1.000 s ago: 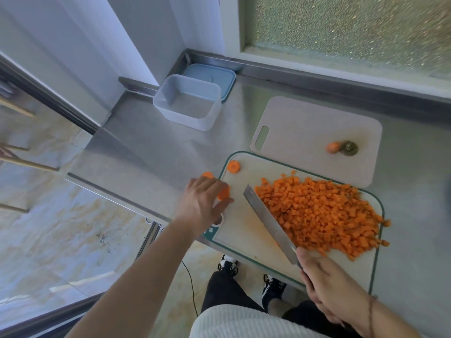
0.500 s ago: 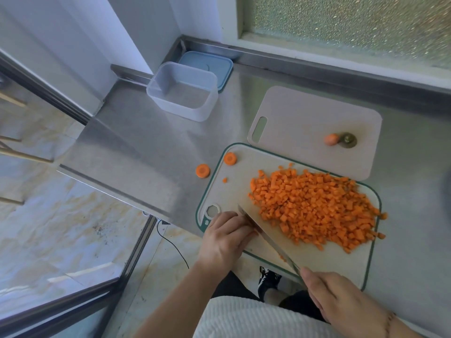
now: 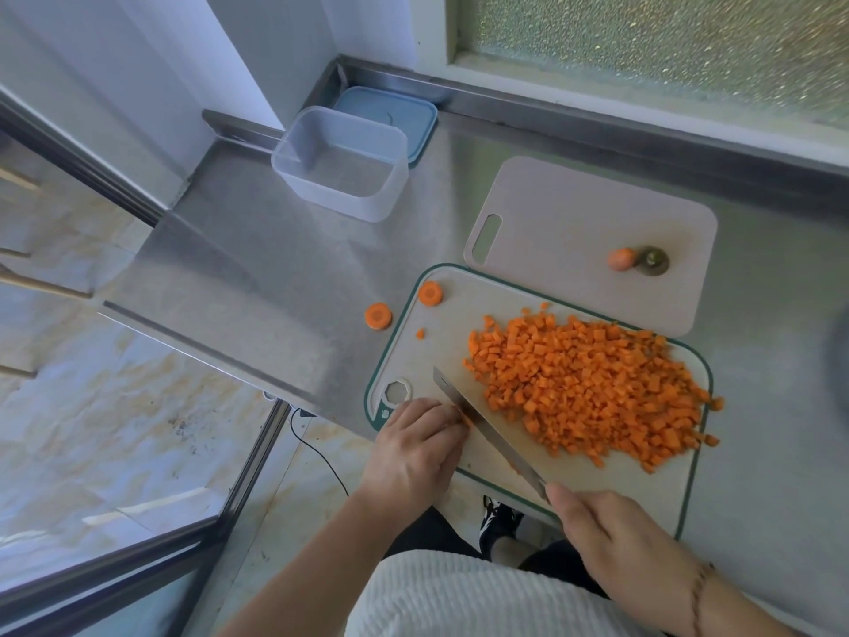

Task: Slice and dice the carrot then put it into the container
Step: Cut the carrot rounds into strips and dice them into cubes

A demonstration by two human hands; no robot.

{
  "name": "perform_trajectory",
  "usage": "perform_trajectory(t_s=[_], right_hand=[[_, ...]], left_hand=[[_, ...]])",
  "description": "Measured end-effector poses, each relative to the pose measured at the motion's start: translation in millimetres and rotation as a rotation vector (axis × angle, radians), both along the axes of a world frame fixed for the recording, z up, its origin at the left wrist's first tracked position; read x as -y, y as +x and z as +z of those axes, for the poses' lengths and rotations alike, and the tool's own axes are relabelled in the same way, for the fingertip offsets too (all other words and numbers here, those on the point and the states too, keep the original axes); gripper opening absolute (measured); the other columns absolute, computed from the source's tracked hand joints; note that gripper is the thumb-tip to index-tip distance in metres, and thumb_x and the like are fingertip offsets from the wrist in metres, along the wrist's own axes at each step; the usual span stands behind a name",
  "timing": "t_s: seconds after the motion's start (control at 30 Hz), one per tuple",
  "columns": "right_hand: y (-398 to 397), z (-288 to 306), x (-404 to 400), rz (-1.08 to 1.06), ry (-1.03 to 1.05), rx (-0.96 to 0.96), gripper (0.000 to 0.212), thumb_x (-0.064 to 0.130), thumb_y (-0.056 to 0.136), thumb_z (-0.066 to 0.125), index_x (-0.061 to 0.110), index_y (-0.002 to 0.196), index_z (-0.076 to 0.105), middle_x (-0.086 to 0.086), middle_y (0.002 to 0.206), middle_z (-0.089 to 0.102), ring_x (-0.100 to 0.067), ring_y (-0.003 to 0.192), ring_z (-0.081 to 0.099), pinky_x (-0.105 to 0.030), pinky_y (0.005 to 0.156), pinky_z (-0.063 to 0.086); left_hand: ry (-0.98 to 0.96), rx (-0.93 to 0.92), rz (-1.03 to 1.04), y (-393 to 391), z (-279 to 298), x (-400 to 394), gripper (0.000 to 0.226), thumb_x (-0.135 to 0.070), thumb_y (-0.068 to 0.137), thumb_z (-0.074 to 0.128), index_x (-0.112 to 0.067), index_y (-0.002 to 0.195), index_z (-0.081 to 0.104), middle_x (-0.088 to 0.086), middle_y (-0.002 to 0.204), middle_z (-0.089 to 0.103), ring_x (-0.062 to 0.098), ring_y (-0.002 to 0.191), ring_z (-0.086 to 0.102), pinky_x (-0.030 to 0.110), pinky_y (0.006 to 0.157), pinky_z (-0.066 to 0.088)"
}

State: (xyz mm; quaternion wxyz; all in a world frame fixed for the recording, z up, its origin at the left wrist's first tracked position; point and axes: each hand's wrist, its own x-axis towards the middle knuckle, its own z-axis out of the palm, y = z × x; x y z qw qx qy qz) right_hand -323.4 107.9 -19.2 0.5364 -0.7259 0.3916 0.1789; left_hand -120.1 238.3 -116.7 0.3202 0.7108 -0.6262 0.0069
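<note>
while your right hand [image 3: 615, 540] is gripping the knife [image 3: 487, 434], your left hand [image 3: 416, 452] is pinching a small, stiff, slippery carrot piece [image 3: 465, 419] on the board [image 3: 441, 356], beside light, loose dice [image 3: 588, 383].

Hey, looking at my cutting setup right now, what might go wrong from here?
1. Your left hand holds a small carrot piece right against the knife blade, so your fingertips could get nicked.
2. The green-rimmed cutting board seems to overhang the counter edge near you, so it may tip under pressure.
3. One carrot slice lies off the board on the counter, and the diced carrot pile reaches the board's right rim, so pieces could roll off.
</note>
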Motion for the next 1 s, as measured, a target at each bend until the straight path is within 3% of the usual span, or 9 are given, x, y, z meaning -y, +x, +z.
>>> perform_trajectory(t_s=[0.13, 0.23, 0.37, 0.5, 0.77, 0.9, 1.0], right_hand=[[-9, 0, -6, 0.001, -0.002, -0.084, 0.059, 0.068, 0.08, 0.028, 0.016, 0.058, 0.046, -0.002, 0.056, 0.052, -0.006, 0.056, 0.048, -0.026, 0.064, 0.041], [0, -2, -8, 0.056, -0.022, -0.083, 0.058, 0.067, 0.081, 0.023, 0.018, 0.057, 0.04, 0.002, 0.052, 0.043, -0.006, 0.051, 0.042, -0.021, 0.057, 0.037], [13, -9, -9, 0.068, -0.027, -0.02, 0.061, 0.071, 0.083, 0.02, 0.018, 0.058, 0.032, 0.004, 0.051, 0.032, -0.008, 0.048, 0.034, -0.026, 0.055, 0.034], [2, -3, -6, 0.043, -0.011, -0.017, 0.063, 0.075, 0.079, 0.021, 0.017, 0.058, 0.035, 0.001, 0.054, 0.035, -0.009, 0.052, 0.037, -0.027, 0.057, 0.033], [-9, -1, -11, 0.056, 0.1, -0.049, 0.062, 0.064, 0.084, 0.027, 0.023, 0.043, 0.048, 0.01, 0.043, 0.043, -0.002, 0.046, 0.039, -0.016, 0.056, 0.033], [3, -16, -13, 0.1, 0.056, 0.0, 0.062, 0.068, 0.087, 0.02, 0.019, 0.051, 0.029, 0.004, 0.046, 0.026, -0.007, 0.043, 0.026, -0.026, 0.054, 0.031], [4, -19, -14, 0.078, 0.035, 0.002, 0.06, 0.069, 0.087, 0.021, 0.02, 0.052, 0.028, 0.005, 0.044, 0.027, -0.007, 0.041, 0.028, -0.024, 0.053, 0.03]], left_hand=[[-0.003, -0.032, 0.021, -1, 1, -2, 0.011, -0.008, 0.096, 0.068, -0.008, 0.092, 0.078, 0.002, 0.101, 0.073, 0.021, 0.097, 0.065, 0.031, 0.087, 0.055], [-0.003, -0.059, 0.012, -1, 2, -3, 0.013, -0.008, 0.096, 0.066, -0.007, 0.094, 0.079, 0.001, 0.105, 0.074, 0.02, 0.101, 0.066, 0.029, 0.09, 0.056], [0.019, -0.066, 0.015, 0, 3, -4, 0.011, 0.001, 0.089, 0.072, -0.007, 0.095, 0.078, 0.002, 0.107, 0.073, 0.021, 0.101, 0.066, 0.031, 0.089, 0.056], [0.054, -0.046, 0.013, -2, 8, -7, 0.023, 0.009, 0.085, 0.07, -0.007, 0.099, 0.076, 0.002, 0.106, 0.07, 0.024, 0.096, 0.066, 0.03, 0.083, 0.056], [0.015, -0.075, 0.05, -3, 7, -9, 0.012, -0.001, 0.092, 0.067, -0.007, 0.094, 0.078, 0.001, 0.103, 0.073, 0.02, 0.095, 0.069, 0.029, 0.08, 0.058], [-0.004, -0.099, 0.038, 0, 6, -6, 0.016, -0.003, 0.094, 0.063, -0.006, 0.094, 0.079, 0.002, 0.104, 0.073, 0.017, 0.098, 0.068, 0.026, 0.085, 0.057], [0.007, -0.1, 0.03, 1, 4, -7, 0.015, -0.002, 0.094, 0.063, -0.007, 0.095, 0.078, 0.002, 0.104, 0.072, 0.019, 0.096, 0.067, 0.029, 0.083, 0.057]])
